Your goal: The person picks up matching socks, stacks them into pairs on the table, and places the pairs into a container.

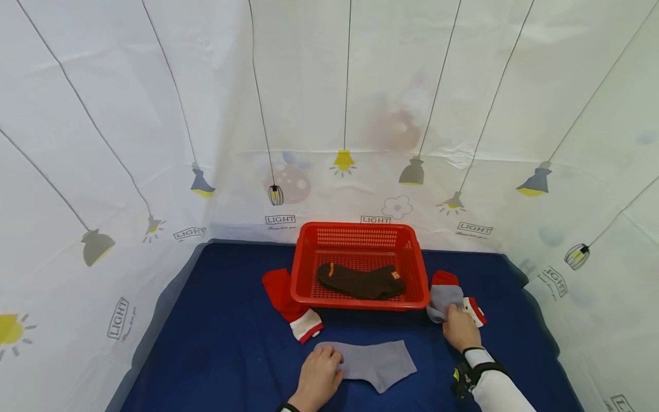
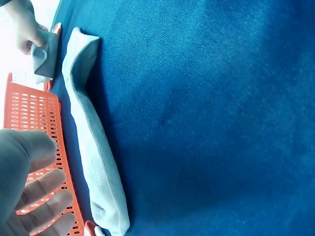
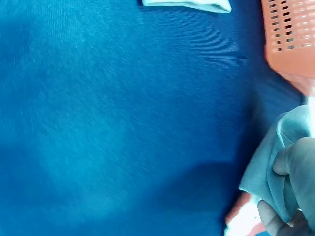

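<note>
Your head view has soft, even light, the white lamp-print backdrop [image 1: 309, 68] pale, the blue cloth [image 1: 231, 366] dark. Your left wrist view burns out to white at upper left; the gray sock [image 2: 93, 142] casts a narrow shadow. In the right wrist view, a broad, soft-edged shadow darkens the cloth near your right hand [image 3: 301, 177].

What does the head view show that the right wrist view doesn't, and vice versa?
Only the head view: dark socks in the red basket, the left hand, and the red-and-white sock left of it. Only the right wrist view: fingers beneath the held gray sock. Both: red basket, held gray sock, right hand, some of the flat gray sock.
</note>
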Demonstrator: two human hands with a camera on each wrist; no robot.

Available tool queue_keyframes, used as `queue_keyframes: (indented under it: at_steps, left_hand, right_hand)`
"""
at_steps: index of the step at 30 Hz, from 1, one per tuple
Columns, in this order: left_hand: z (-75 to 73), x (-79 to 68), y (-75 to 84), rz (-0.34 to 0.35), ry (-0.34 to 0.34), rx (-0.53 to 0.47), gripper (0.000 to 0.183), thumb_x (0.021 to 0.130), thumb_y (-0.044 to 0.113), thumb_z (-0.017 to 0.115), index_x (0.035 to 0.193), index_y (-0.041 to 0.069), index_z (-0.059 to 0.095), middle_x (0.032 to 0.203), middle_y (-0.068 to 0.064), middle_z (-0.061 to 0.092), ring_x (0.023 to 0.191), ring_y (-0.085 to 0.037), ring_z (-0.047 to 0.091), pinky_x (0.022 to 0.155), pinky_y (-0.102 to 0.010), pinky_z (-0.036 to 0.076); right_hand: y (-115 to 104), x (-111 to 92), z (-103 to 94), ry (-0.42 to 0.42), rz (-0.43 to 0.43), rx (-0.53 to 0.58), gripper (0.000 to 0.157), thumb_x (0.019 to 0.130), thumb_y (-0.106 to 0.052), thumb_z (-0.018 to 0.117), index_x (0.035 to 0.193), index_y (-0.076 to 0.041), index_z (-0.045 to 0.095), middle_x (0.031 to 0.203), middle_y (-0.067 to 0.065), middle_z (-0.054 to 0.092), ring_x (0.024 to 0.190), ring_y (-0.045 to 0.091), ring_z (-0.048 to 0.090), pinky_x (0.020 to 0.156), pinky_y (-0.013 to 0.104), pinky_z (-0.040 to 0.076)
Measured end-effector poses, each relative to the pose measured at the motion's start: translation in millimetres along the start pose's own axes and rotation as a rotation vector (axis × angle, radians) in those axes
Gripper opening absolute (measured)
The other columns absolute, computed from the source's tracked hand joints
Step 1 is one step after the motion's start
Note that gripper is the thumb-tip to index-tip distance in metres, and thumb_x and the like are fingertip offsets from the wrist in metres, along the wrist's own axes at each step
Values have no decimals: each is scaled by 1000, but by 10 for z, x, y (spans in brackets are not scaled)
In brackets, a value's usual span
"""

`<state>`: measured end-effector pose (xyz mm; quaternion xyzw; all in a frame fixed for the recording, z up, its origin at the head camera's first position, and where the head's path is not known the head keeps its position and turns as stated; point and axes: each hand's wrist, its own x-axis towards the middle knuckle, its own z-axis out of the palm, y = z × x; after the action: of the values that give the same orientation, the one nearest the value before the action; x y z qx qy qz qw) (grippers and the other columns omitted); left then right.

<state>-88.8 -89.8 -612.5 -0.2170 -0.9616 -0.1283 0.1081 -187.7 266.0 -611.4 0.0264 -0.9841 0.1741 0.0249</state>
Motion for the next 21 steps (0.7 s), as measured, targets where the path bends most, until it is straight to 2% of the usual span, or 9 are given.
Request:
queue_keyframes:
  at_steps: [4, 9, 21]
  left_hand:
    - [-7, 8, 4, -11, -34, -17, 20, 73, 16, 85, 81, 19, 67, 81, 4, 60, 74, -13, 55, 65, -25, 46]
    - [-25, 26, 4, -22, -63, -30, 18, 74, 15, 83, 82, 19, 67, 81, 4, 60, 74, -13, 55, 65, -26, 47]
    - [-25, 32, 1, -11, -46, -25, 17, 74, 15, 82, 82, 18, 68, 81, 4, 60, 75, -14, 56, 66, -27, 47]
  right_hand:
    - [-14, -27, -78, 23, -50, -10, 17, 78, 4, 65, 83, 6, 49, 71, 23, 60, 61, 40, 64, 56, 50, 49]
    - [-73, -101, -128, 18, -61, 6, 16, 79, 3, 65, 85, 5, 51, 73, 19, 60, 61, 33, 62, 57, 46, 48]
    - [-367, -340, -146, 50, -105, 69, 16, 77, 2, 67, 87, 2, 55, 75, 9, 56, 65, 23, 58, 62, 43, 49]
